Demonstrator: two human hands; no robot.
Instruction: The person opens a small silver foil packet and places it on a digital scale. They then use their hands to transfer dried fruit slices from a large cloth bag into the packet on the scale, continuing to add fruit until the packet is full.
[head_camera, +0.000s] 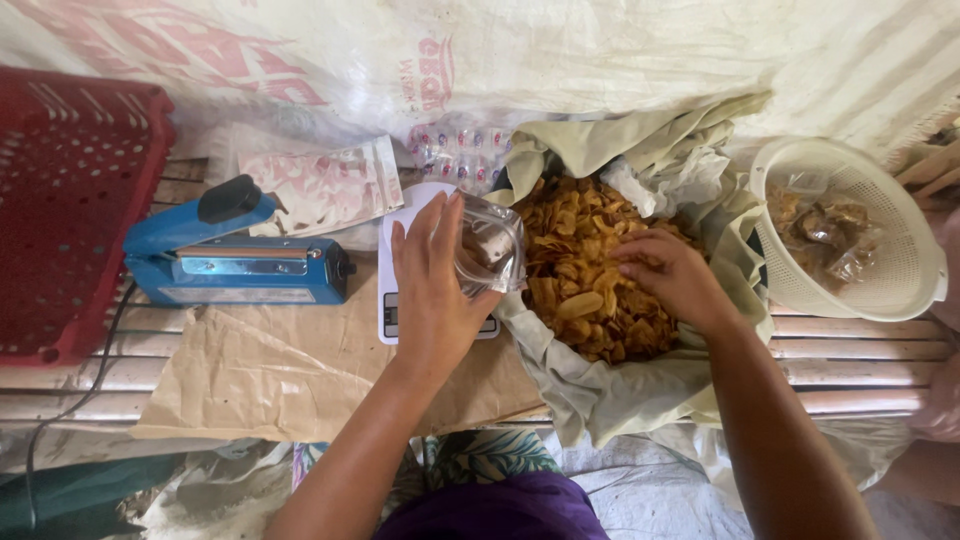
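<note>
Left hand (432, 290) grip holds clear pouch (490, 245) upright, mouth right | right hand (672, 278) grip pinching chips (585, 275)

My single view comes from the head-worn camera, looking almost straight down, close above the counter (300, 375). Both forearms enter from the bottom edge. No second view overlaps it.
</note>
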